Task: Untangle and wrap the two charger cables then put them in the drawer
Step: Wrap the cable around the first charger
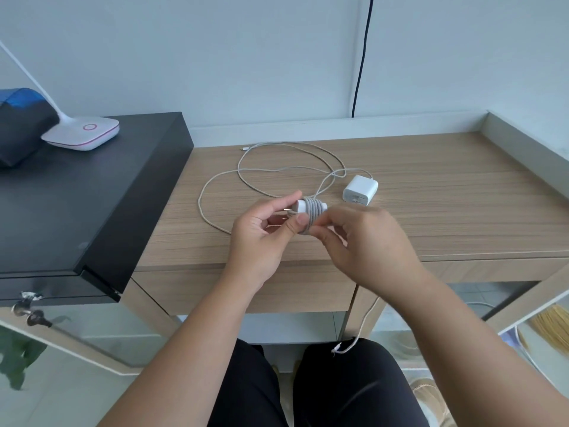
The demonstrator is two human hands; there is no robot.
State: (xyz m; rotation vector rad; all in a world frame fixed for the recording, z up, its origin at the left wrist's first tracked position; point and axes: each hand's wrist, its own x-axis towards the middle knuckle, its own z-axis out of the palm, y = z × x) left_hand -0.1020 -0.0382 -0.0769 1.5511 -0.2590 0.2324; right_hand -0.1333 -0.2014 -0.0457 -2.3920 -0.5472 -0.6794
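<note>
Both hands meet just above the near middle of the wooden bench (431, 192). The left hand (261, 229) pinches a small white charger (300, 206) between thumb and fingers, its metal prongs pointing left. Grey cable (312, 215) is wound in several tight turns round this charger. The right hand (366, 238) has its fingers curled against the right side of the coil, gripping the cable there. A loose length of this cable hangs below the right wrist, past the bench's near edge, and its white plug end (337, 349) dangles over the person's dark trousers (348, 392). A second white charger (360, 190) lies flat on the bench just to the right and farther back. Its own cable (274, 171) sprawls in wide loops over the bench behind and to the left of the hands, one end lying near the far edge. At the left stands a black cabinet (92, 186) carrying a white lamp base (81, 132) and a dark blue bag (21, 124). A black cord (363, 57) hangs down the far wall.
</note>
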